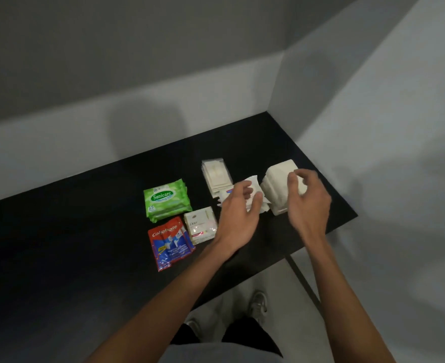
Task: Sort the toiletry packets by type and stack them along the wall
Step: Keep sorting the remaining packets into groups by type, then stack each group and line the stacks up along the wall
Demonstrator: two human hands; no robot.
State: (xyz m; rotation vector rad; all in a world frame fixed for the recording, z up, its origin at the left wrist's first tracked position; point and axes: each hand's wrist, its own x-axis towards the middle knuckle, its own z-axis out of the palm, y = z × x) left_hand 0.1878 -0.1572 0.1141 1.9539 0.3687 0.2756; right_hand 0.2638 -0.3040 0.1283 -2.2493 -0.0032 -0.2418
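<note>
black desk (85, 231) against the wall (59, 132). tall white stack (279, 195) near its right edge, my right hand (306, 203) curled over the top, grip unclear. left hand (238, 216) pinches a white packet (252, 180) just beside the stack. risk: dropping it on off-centre could topple the stack.

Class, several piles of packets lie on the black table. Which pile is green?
The wipes pile, labelled Sanicare, at the left. The toothpaste sachets nearer the person are red; the soap box and the rest are pale.
</note>
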